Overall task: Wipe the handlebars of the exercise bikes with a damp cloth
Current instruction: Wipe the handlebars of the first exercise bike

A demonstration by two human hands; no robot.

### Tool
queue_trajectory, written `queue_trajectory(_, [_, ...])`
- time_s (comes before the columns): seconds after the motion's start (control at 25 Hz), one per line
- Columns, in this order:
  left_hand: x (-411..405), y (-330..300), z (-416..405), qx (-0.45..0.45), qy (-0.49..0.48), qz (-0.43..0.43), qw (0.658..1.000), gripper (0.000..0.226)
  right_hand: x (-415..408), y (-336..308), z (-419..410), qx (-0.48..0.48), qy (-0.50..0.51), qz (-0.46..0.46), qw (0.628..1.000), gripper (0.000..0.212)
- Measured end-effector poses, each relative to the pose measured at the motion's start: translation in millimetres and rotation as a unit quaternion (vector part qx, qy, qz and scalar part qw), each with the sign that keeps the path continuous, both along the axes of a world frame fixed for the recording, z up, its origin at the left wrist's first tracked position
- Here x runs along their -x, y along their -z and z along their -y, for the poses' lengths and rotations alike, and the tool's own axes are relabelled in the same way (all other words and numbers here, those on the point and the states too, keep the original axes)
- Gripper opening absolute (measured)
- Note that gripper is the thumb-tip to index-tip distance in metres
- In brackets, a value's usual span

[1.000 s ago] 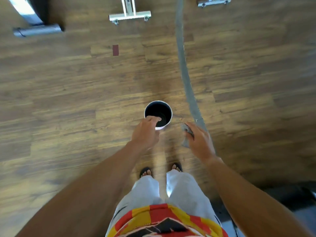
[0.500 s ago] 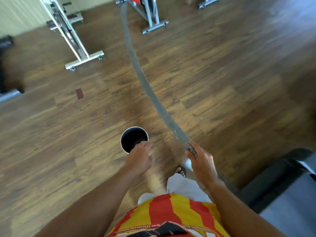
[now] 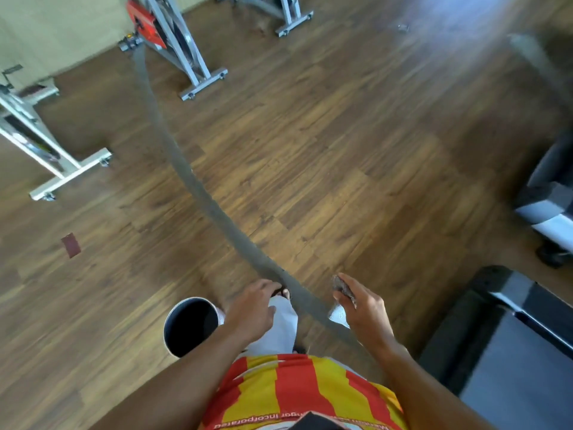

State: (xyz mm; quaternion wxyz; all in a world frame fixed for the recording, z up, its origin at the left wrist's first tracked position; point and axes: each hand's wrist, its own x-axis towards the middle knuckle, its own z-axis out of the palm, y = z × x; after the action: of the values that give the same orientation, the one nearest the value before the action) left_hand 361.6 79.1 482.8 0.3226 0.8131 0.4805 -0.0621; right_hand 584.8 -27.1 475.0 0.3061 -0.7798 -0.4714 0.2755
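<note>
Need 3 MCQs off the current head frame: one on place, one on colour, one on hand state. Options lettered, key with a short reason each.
1. Where does the dark round bucket stand?
A. On the floor by the left hand
B. On a bike seat
C. On the treadmill deck

2. What colour is the panel on the nearest exercise bike?
A. Blue
B. Green
C. Red

3. What is the right hand doing?
A. Hanging free with nothing in it
B. Holding a grey cloth
C. Gripping a handlebar

Key:
1 A: the bucket sits on the wood floor, just left of the left hand.
2 C: a red panel shows on the bike frame near the top left.
3 B: the fingers curl round the grey cloth, well short of any bike.
</note>
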Motion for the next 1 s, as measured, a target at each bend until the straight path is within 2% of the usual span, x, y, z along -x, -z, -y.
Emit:
queue_trajectory(0.32, [-146,20,-173,0.037,0.107,0.030,0.993,0.049,-102,2,-113,0.018,0.131,0.020,0.991,0.033])
queue_trajectory(0.52, [-225,14,-277,0.004,0.162,0.031,0.986,0.050,-162,-13,-198,0.011,0.191,0.011,0.981,0.031])
queue_trajectory(0.76, [-334,23,-381,0.011,0.145,0.050,0.988,0.049,-275,-4,-316,-0.004,0.186,-0.027,0.982,0.024])
queue_trajectory(0.92, [-416,19,-451,-0.003,0.104,0.044,0.994,0.048,-373,-7,-400,0.018,0.118,-0.048,0.992,0.021])
queue_trajectory(1.0, [-456,15,-484,-0.014,0.104,0.044,0.994,0.048,-419,-13,-439,0.023,0.089,-0.031,0.995,0.025])
